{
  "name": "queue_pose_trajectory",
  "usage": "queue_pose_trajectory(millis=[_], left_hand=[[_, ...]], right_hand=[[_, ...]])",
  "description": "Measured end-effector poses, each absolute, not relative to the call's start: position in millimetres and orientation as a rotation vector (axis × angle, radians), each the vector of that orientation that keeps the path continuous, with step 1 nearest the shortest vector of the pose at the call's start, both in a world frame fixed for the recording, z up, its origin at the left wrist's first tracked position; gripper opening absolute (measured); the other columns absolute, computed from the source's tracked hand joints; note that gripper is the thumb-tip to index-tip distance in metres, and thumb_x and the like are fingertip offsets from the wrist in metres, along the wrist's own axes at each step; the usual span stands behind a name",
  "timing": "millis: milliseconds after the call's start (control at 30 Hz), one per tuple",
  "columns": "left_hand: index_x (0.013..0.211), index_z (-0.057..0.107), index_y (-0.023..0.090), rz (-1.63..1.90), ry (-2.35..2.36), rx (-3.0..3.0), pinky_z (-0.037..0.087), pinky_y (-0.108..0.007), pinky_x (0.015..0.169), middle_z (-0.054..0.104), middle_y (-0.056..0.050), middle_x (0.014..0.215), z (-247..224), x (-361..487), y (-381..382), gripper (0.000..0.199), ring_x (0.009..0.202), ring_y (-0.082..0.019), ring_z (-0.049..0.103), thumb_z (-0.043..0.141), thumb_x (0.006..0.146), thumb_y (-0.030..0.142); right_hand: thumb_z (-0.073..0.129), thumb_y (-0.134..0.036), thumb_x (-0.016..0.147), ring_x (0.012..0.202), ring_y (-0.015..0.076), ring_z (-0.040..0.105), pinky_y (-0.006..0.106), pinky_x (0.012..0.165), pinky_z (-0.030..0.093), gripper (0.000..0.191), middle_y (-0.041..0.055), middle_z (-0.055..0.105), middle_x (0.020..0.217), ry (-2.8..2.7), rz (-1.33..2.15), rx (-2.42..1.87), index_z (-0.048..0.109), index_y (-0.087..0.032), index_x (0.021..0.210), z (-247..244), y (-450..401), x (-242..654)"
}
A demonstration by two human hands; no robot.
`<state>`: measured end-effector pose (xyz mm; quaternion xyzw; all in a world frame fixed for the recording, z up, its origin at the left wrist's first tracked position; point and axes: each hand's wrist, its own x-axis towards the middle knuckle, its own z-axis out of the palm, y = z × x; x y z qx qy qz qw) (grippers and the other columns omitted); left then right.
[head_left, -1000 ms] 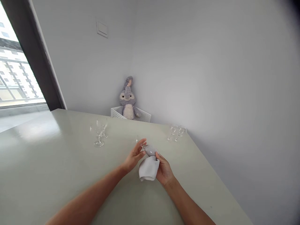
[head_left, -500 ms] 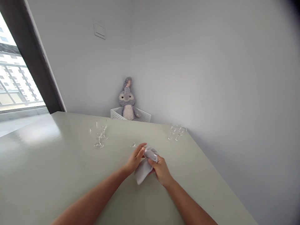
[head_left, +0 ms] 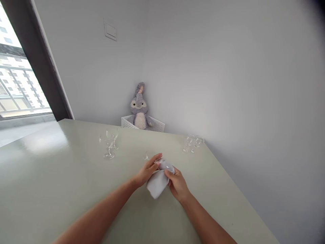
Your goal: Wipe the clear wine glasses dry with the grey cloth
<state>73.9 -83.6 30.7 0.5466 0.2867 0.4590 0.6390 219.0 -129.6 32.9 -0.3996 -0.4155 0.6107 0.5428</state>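
A stemmed glass [head_left: 167,165] lies sideways between my hands, its foot sticking out to the left past my fingers. My left hand [head_left: 148,169] is closed around it near the stem, which is mostly hidden. A pale grey-white cloth [head_left: 157,184] is bunched against the bowl and hangs down below it. My right hand [head_left: 177,183] grips the cloth around the bowl's rim end, thumb on top.
Two stemmed glasses [head_left: 109,155] stand close together at left on the pale table [head_left: 63,189]. Two more small glasses [head_left: 189,141] stand near the right edge by the wall. Behind the table, a plush rabbit [head_left: 139,112] sits in a white perforated basket [head_left: 158,126].
The cloth's hanging part has swung slightly right and spread wider. Both hands have shifted a little to the right with the glass; the whole view has moved slightly too.
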Motion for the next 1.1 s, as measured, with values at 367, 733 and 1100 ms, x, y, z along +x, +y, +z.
queue_pose_trajectory(millis=[367,733,1100], left_hand=[[0.108,0.058,0.022,1.008,0.780,1.297,0.046,-0.026,0.060,0.061,-0.004,0.077,21.6,71.8,-78.7,0.039,0.071,-0.016,0.056,0.049,0.077,0.044],[0.109,0.059,0.020,0.972,0.872,1.399,0.046,-0.028,0.055,0.057,-0.002,0.060,22.3,68.3,-76.7,0.044,0.057,-0.015,0.054,0.044,0.079,0.049],[0.114,0.054,0.018,1.024,0.763,1.381,0.046,-0.030,0.070,0.060,-0.003,0.076,26.9,71.6,-80.5,0.047,0.070,-0.014,0.054,0.054,0.075,0.044]], right_hand=[[0.070,-0.030,0.062,0.067,0.0173,0.056,0.028,0.063,0.044,0.027,0.0018,0.066,0.077,-1.076,1.371,-1.010,0.066,-0.021,0.087,29.6,-128.9,220.1],[0.072,-0.027,0.060,0.080,0.0182,0.056,0.027,0.073,0.042,0.030,0.0020,0.065,0.085,-1.202,1.362,-0.955,0.066,-0.021,0.089,31.8,-134.4,215.3],[0.065,-0.032,0.069,0.069,0.0157,0.056,0.027,0.063,0.044,0.030,0.0034,0.065,0.083,-1.100,1.445,-0.905,0.063,-0.020,0.096,29.5,-130.1,222.0]])
